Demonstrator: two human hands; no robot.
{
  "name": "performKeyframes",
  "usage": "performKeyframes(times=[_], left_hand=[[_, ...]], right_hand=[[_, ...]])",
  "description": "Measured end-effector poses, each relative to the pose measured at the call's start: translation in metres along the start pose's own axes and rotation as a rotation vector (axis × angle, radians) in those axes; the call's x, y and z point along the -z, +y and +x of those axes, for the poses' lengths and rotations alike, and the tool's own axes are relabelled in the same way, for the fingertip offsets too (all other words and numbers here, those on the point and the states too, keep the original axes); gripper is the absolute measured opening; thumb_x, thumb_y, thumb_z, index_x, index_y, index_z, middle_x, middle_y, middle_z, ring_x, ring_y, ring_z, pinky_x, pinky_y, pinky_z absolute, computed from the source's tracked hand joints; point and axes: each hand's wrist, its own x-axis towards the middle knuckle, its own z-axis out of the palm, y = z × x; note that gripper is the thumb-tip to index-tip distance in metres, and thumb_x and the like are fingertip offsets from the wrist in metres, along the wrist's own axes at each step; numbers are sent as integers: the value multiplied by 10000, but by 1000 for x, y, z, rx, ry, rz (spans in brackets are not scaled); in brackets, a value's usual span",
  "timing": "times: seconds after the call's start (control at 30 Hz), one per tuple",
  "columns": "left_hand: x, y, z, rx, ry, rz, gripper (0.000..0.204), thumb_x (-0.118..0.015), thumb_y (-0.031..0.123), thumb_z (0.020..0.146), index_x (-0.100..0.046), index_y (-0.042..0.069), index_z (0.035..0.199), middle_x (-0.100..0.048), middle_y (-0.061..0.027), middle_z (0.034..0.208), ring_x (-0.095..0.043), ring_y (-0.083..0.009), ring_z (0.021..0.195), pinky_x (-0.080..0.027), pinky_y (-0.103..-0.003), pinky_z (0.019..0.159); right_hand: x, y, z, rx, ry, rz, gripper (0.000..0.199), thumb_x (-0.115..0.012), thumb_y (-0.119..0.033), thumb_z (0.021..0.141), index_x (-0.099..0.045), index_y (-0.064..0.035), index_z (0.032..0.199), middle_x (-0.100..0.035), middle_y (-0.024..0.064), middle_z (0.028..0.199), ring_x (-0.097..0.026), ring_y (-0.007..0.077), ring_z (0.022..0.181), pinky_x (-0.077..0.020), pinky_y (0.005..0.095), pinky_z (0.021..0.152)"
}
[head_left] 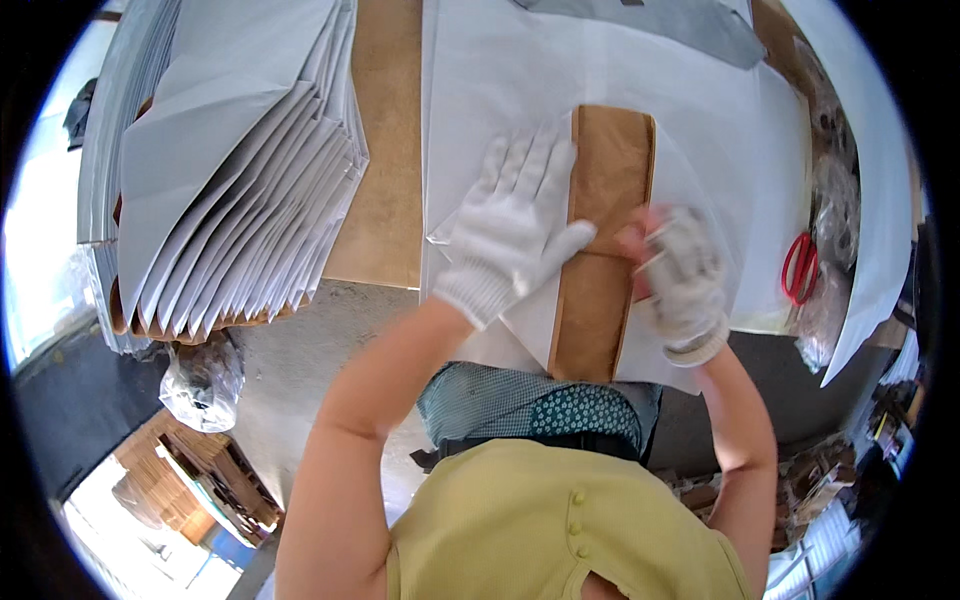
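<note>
In a white knit glove, my left hand [515, 215] lies flat on a large white paper sheet [500, 85], fingers stretched out. Its thumb reaches onto a long brown paper strip [605, 180], which runs from the middle of the sheet toward my body. A crease crosses the strip near that thumb. At the strip's right edge is my right hand [685, 275], also gloved and blurred by motion. Its fingers are curled around something pinkish-red [640, 287], too smeared and covered to name.
Left on the table stands a thick fanned stack of white folded paper bags [240, 200], beside a bare brown board [385, 150]. Red-handled scissors [799, 268] lie at the right near clear plastic wrap [835, 210]. A grey piece [680, 25] rests at the far edge. A clear plastic bag [202, 385] hangs at lower left.
</note>
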Motion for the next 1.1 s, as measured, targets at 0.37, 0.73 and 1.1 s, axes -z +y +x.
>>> performKeyframes(times=[0.37,0.73,1.1], left_hand=[[-33,28,40,160,-3,70,949,-620,626,925,-356,20,1605,-370,-265,1642,-339,-380,1545,-151,-487,1312],[-25,33,21,107,132,62,877,-641,594,928,-422,20,1553,-446,-238,1583,-413,-355,1490,-291,-474,1251],[-54,13,4,181,-22,-305,853,-666,544,938,-420,20,1565,-445,-233,1595,-376,-351,1522,-249,-478,1289]], right_hand=[[-1,0,128,-85,168,-7,412,-644,-279,933,-684,-66,1283,-655,151,1332,-563,379,1309,-416,497,1153],[-41,-94,189,185,-430,182,103,-687,-270,874,-698,-191,940,-702,10,1030,-643,239,1104,-455,434,1039],[-19,-14,218,-35,-185,-78,216,-676,-270,901,-719,-164,1084,-729,46,1097,-649,284,1148,-481,447,1022]])
